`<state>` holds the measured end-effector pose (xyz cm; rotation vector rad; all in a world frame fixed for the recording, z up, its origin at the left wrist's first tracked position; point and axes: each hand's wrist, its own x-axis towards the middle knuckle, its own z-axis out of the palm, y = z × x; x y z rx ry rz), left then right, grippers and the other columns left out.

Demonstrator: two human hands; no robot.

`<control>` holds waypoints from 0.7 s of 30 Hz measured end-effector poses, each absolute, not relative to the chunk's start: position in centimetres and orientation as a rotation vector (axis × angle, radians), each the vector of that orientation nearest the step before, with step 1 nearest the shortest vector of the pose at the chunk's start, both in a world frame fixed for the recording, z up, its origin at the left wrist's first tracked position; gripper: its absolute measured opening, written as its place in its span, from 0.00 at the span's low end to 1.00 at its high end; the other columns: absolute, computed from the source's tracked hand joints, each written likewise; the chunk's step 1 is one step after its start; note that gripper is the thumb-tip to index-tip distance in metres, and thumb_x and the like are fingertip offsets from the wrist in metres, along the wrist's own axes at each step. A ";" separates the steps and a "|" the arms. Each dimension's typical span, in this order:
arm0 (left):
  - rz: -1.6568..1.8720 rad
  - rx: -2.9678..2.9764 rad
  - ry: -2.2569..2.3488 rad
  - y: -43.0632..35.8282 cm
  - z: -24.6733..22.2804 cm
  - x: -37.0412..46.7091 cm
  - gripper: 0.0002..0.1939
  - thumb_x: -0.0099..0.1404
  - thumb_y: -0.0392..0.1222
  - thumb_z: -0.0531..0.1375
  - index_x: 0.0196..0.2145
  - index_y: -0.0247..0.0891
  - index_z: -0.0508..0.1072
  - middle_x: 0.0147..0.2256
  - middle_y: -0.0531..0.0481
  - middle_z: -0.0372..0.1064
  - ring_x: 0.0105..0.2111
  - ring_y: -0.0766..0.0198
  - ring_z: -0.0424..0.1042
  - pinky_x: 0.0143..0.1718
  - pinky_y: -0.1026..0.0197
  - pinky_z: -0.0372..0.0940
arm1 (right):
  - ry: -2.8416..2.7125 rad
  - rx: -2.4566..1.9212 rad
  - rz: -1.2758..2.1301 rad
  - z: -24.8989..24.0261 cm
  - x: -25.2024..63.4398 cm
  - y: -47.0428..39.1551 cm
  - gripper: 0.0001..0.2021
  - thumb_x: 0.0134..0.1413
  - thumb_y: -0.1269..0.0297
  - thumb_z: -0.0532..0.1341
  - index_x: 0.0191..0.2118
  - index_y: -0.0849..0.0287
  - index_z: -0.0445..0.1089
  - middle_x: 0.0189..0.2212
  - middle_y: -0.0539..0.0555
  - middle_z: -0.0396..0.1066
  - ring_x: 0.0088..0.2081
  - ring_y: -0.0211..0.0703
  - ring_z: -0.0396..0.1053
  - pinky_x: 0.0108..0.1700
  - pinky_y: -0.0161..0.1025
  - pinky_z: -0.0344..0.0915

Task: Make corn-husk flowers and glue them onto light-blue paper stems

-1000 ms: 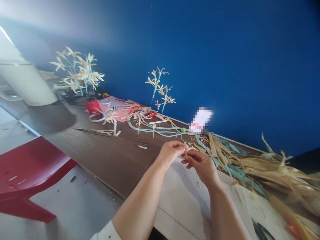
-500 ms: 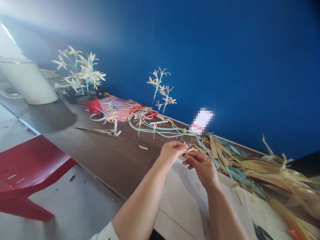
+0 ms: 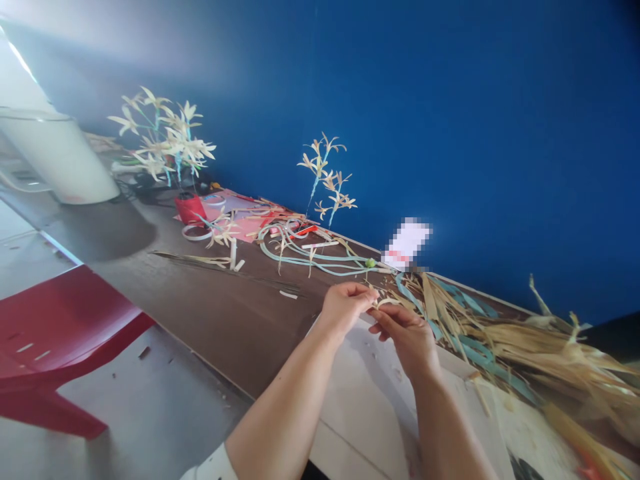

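Note:
My left hand (image 3: 349, 305) and my right hand (image 3: 406, 335) meet above the table, fingertips almost touching. Both are closed in a pinch on a small pale strip (image 3: 387, 302), which curves out over the right fingers; it looks like dried leaf or husk. Most of the strip is hidden by my fingers. Beyond my hands lie looped light-blue cords (image 3: 325, 265) and a small green ball (image 3: 370, 263). Dried husk strips (image 3: 443, 307) are heaped just right of my right hand.
Pale handmade flowers (image 3: 183, 143) stand in a red pot (image 3: 191, 209); another flower stem (image 3: 327, 180) rises by the blue wall (image 3: 450, 120). A white pitcher (image 3: 65, 157) is at far left, a red chair (image 3: 65, 333) below. A pale board (image 3: 357, 400) lies under my forearms.
The whole view has shifted slightly. My hands keep the same pinch on the pale strip, with hardly any visible movement.

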<state>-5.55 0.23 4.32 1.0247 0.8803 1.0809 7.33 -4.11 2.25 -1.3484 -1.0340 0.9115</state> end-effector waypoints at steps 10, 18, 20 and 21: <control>1.082 1.021 0.876 0.1 4.7 -5.7 0.12 0.49 0.46 0.65 0.25 0.33 0.75 0.23 0.50 0.70 0.25 0.67 0.66 0.31 0.63 0.60 | -1.050 -1.365 0.892 2.2 7.3 -4.1 0.15 0.37 0.54 0.70 0.28 0.59 0.74 0.18 0.51 0.70 0.19 0.37 0.65 0.21 0.33 0.59; 1.091 1.000 0.852 0.0 4.9 -5.7 0.12 0.48 0.46 0.65 0.23 0.33 0.74 0.19 0.53 0.64 0.22 0.70 0.61 0.28 0.64 0.57 | -1.113 -1.448 0.800 2.2 7.1 -4.3 0.15 0.40 0.52 0.68 0.30 0.59 0.74 0.13 0.49 0.66 0.15 0.36 0.60 0.18 0.33 0.56; 1.096 1.003 0.845 0.0 4.9 -5.7 0.12 0.48 0.46 0.65 0.23 0.33 0.73 0.19 0.53 0.64 0.22 0.71 0.60 0.27 0.64 0.56 | -1.118 -1.440 0.790 2.2 7.1 -4.3 0.15 0.41 0.52 0.68 0.30 0.59 0.74 0.13 0.49 0.66 0.15 0.36 0.60 0.18 0.33 0.56; 1.100 1.009 0.844 0.0 4.9 -5.7 0.12 0.49 0.46 0.65 0.23 0.33 0.73 0.19 0.53 0.64 0.22 0.71 0.60 0.27 0.64 0.56 | -1.123 -1.437 0.787 2.2 7.1 -4.3 0.15 0.41 0.52 0.68 0.30 0.59 0.74 0.13 0.49 0.66 0.15 0.36 0.60 0.19 0.33 0.56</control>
